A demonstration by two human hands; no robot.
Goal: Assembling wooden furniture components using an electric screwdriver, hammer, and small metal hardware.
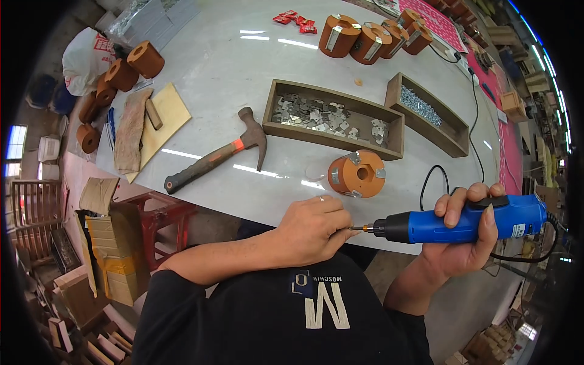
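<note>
To the left hand's far left, a group of brown cylinders [146, 59] stands at the table edge, presumably set aside to leave working room. Nearer the hand, a cloth [129, 134] lies on a pale board [173, 112]. Between board and hand lies a claw hammer [210, 162], head away from the person and handle end to the left; this probably leaves it within reach.

The left hand [313, 228] has thumb and fingers drawn together at the tip of the driver bit [365, 228], likely to steady it. Whether they pinch the bit or a small part cannot be told.

Just beyond the left fingertips, a single brown cylinder [347, 176] rests on the table with metal plates fitted to it, its bored face visible. Behind it, a wooden tray [331, 140] holds loose metal plates [328, 115]. To its right, a second tray [426, 128] holds screws [420, 104]; separate trays presumably prevent mixing.

The right hand [456, 255] is wrapped around the blue electric screwdriver [426, 226], fingers over the top. The tool lies roughly level, its bit toward the left hand, apparently for alignment.
</note>
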